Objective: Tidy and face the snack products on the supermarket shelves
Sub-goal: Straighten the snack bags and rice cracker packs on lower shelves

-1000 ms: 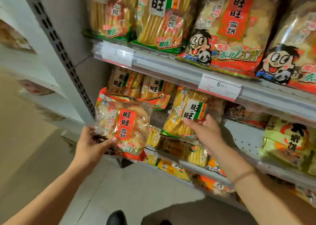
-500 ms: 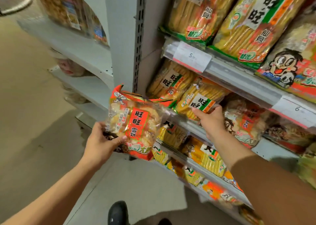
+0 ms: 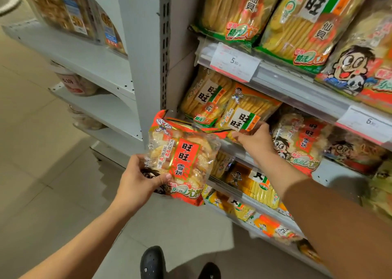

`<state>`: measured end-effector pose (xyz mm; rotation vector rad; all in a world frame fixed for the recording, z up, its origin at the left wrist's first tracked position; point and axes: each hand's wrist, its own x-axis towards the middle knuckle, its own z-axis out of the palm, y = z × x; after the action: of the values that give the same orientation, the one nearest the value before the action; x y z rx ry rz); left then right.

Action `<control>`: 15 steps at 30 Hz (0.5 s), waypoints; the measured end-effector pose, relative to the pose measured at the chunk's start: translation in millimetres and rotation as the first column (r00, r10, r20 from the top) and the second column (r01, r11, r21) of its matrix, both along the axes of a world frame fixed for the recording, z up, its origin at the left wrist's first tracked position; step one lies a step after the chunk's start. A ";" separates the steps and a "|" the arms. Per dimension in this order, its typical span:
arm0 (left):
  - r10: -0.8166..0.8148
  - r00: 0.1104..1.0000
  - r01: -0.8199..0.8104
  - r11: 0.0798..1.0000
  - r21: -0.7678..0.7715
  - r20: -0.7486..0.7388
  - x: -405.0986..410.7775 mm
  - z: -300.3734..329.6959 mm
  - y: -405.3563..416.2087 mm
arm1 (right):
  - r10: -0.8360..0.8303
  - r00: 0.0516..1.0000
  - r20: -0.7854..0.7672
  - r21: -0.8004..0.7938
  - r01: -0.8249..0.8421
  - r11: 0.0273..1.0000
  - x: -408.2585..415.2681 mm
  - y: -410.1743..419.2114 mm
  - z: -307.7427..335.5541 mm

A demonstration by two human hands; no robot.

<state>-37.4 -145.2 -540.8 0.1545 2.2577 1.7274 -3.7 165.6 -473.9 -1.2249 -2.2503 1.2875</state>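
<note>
Little is changed: one red bag (image 3: 182, 164) is gripped by the left hand (image 3: 137, 181); two yellow bags (image 3: 244, 113) beside it, one pinched by the right hand (image 3: 254, 140).

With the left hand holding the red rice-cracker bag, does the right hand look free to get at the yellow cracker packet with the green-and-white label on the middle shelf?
Probably yes. The right hand already rests on the lower edge of the yellow cracker packet, nothing lying between them. The red rice-cracker bag in the left hand sits lower and to the side, off its path.
</note>
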 end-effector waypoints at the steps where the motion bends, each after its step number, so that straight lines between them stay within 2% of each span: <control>1: -0.019 1.000 0.019 1.000 0.007 0.004 1.8 2.3 5.1 | -0.020 0.999 -0.039 -0.007 0.020 1.000 8.0 -4.6 2.1; 4: -0.108 0.994 0.106 0.993 0.042 0.030 11.8 4.3 28.4 | -0.010 0.974 -0.227 -0.100 -0.013 0.995 60.5 -28.2 -4.4; 6: -0.197 0.980 0.196 0.980 0.039 0.028 23.0 4.0 51.3 | -0.020 0.972 -0.233 -0.186 -0.024 0.982 110.1 -45.1 -20.7; 8: -0.284 0.958 0.284 0.959 0.026 0.023 36.8 4.3 79.1 | -0.079 0.973 -0.215 -0.367 -0.006 0.930 156.1 -58.0 -27.8; 10: -0.366 0.931 0.366 0.931 -0.004 0.005 52.4 4.5 110.3 | -0.085 0.975 -0.203 -0.457 -0.017 0.889 192.8 -59.0 -29.1; 12: -0.433 0.901 0.431 0.901 -0.049 -0.020 70.5 6.5 142.6 | -0.080 0.976 -0.204 -0.429 -0.016 0.903 220.1 -47.4 -27.3; 15: -0.506 0.862 0.501 0.861 -0.089 -0.044 99.0 11.3 188.0 | -0.135 0.975 -0.178 -0.328 0.070 0.942 248.2 -19.7 -20.7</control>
<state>61.6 42.7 -529.4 0.7284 2.0689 1.3699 244.4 145.9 -494.6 -1.2346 -1.8632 1.7001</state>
